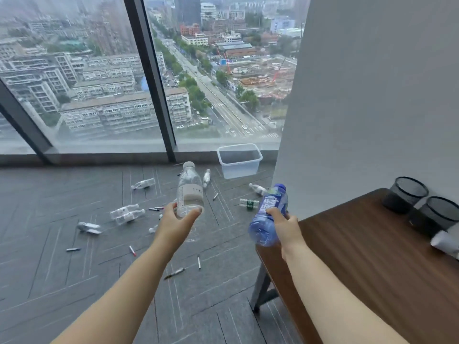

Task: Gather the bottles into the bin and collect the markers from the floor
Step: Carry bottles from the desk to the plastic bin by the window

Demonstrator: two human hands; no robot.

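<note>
Holding one bottle in each hand, you stand over the floor (62, 281) with both arms stretched forward. Your left hand (173, 223) grips the clear bottle (189, 192) round its base, fingers (192, 214) curled on it. That bottle stands nearly upright in the air with its white cap on top. Your right hand (285, 225) grasps the blue bottle (267, 219) round its middle, and the bottle is tilted, blue cap pointing away from you. Its base shows just over the left edge of the table (360, 256).

The bin (239, 160), of clear plastic, sits at the far edge of the floor against the window sill, near the far right corner where the grey wall (372, 95) meets the glass.

Other bottles lie on their sides on the floor between you and the bin:
- a small bottle (206, 178) and a green-labelled bottle (249, 203) near the bin
- a single bottle (143, 183) further left
- a pair of bottles (126, 212) touching each other
- one more bottle (89, 227) toward the left edge

Markers are scattered around them. A red-capped marker (133, 251), a white marker (199, 262) and a dark marker (174, 273) lie nearest you, well apart from the bin.

Toward the table's far right corner stand two black mesh cups (404, 194), side by side, with a white roll (444, 243) just beside the nearer one
</note>
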